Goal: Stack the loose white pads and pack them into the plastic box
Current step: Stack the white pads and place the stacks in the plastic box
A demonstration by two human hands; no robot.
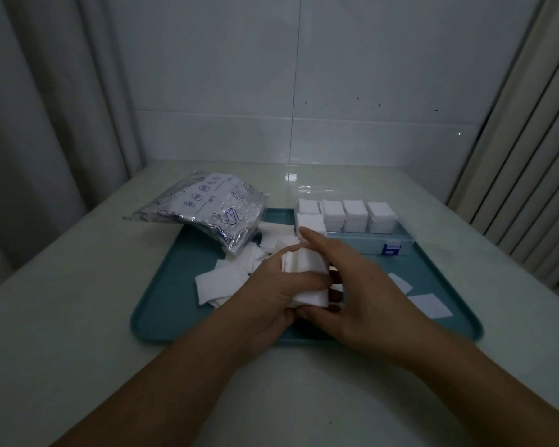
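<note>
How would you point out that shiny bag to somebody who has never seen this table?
Start at the teal tray in the middle of the pale table. At its far left corner a crinkled silver foil bag lies half on the tray, half off it. Unlike the plain white pads spilled beside it, it is glossy and printed with blue drawings.

Two hands are seen, a left hand (271, 291) and a right hand (352, 285), with one stack of pads (307, 275) held between them. One teal tray (149, 317) is counted, one clear plastic box (397, 238) at its far right and one foil bag (204, 211) at its far left. Five packed stacks (355, 214) are counted in the box. Two single pads (430, 304) are seen at the right; the loose heap (223, 282) at the left cannot be counted.
</note>
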